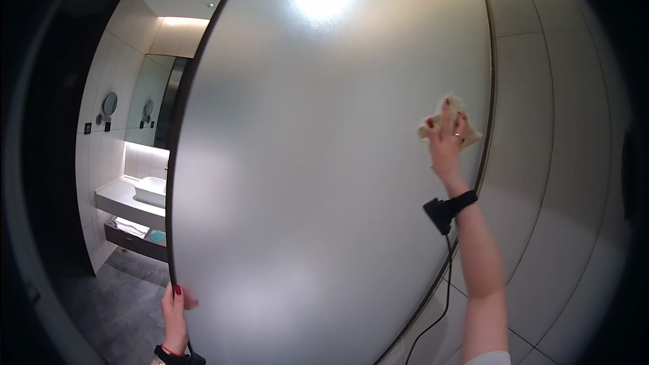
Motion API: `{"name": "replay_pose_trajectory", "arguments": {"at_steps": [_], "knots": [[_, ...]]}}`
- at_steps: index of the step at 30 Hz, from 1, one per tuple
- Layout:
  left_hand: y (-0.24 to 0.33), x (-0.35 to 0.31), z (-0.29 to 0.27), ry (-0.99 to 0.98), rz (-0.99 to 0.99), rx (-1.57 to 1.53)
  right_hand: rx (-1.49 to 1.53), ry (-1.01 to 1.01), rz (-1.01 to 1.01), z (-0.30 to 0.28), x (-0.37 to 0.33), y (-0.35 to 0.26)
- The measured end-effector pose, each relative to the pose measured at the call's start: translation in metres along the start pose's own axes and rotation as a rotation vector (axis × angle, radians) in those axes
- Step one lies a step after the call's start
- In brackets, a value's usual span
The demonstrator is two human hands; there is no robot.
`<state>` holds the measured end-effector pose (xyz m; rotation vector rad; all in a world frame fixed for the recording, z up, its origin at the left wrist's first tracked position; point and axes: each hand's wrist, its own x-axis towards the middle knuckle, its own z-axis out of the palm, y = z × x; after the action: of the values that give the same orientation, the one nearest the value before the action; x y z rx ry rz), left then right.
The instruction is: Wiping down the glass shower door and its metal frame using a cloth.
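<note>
A white rectangular basin is carried on a pale slab countertop, in from its left edge. Folded white towels are held by a dark brown shelf below. A flat wall mirror is underlit in white. The mottled grey floor is faced by a right wall clad in large beige tiles.

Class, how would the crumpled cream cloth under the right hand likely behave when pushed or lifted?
The crumpled cream cloth would probably be floppy, since it bunches under the right hand. It is likely light, as one hand covers much of it. Its fuzzy edge suggests it may drag on the frosted grey glass panel.
</note>
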<state>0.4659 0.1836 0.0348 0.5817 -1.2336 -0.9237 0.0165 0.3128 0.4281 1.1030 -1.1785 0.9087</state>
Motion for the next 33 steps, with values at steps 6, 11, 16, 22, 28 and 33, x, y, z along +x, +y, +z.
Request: {"name": "replay_pose_trajectory", "arguments": {"at_steps": [6,11,16,22,28,33], "knots": [[-0.009,-0.003,-0.008,-0.007,0.036,-0.044,-0.172,-0.014,0.044,0.001,0.065,0.127],[-0.024,0.015,-0.027,-0.204,0.004,-0.066,-0.101,-0.156,0.45,0.012,0.127,0.13],[-0.012,0.005,-0.015,-0.222,-0.055,-0.172,0.006,-0.078,0.327,0.028,0.178,0.031],[-0.01,0.006,-0.014,-0.289,-0.127,-0.236,-0.012,-0.137,-0.042,0.035,0.221,-0.156],[-0.009,0.01,-0.015,-0.364,-0.15,-0.278,-0.154,0.005,-0.337,0.081,0.254,-0.27],[-0.014,0.01,-0.018,-0.388,-0.119,-0.267,0.061,-0.15,-0.307,0.064,0.236,-0.326]]}}
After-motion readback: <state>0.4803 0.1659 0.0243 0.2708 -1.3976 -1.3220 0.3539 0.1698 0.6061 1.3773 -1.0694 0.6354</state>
